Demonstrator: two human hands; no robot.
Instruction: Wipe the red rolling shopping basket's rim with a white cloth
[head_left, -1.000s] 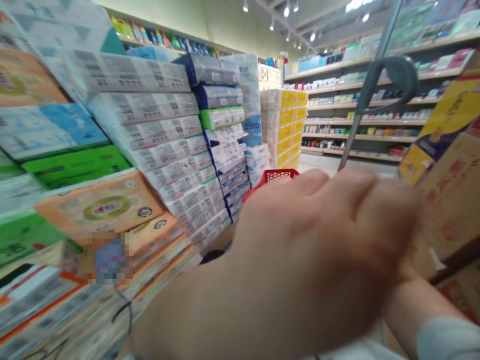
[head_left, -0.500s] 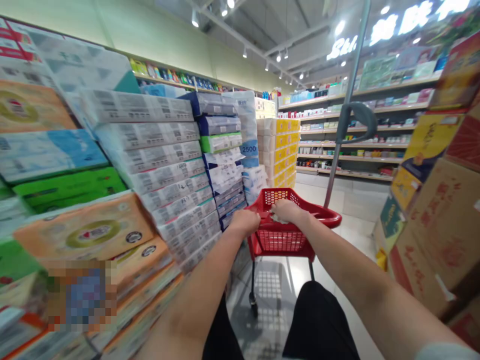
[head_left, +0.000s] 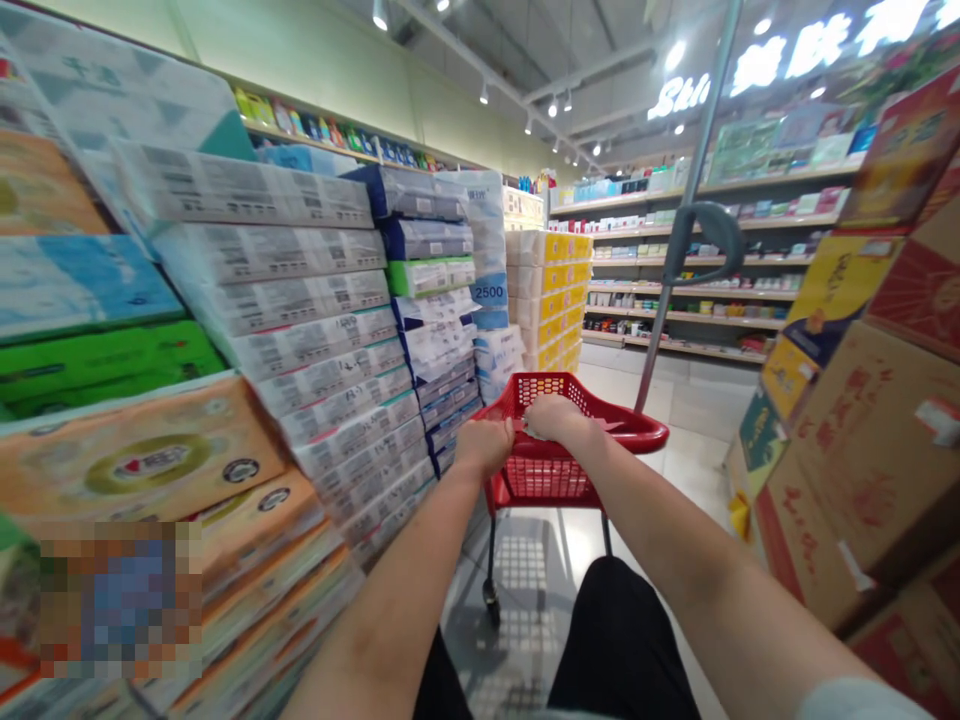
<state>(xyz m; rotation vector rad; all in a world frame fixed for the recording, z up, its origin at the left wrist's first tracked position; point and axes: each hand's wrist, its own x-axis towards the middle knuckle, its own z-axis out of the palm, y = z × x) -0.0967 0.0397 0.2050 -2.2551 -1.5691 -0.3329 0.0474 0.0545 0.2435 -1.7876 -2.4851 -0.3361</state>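
Observation:
A red shopping cart point(head_left: 551, 482) with a mesh basket stands on the floor in front of me. My left hand point(head_left: 486, 445) is closed round the left part of its handle. Further right, my right hand point(head_left: 555, 415) is also closed on the handle, and something small and pale shows under its fingers, too small to name. A grey pole point(head_left: 655, 345) rises from the cart's right side and bears a dark grey hook-shaped grip point(head_left: 709, 243).
Tall stacks of packaged tissue point(head_left: 330, 340) line the left, with yellow-and-white packs point(head_left: 559, 300) beyond. Cardboard boxes point(head_left: 885, 430) are piled at the right. Stocked shelves point(head_left: 690, 260) stand at the back. Pale floor shows between.
The near stacks at left have grown larger and slid further left in view, and the shelves and right boxes have shifted slightly left. Both hands keep their hold on the cart.

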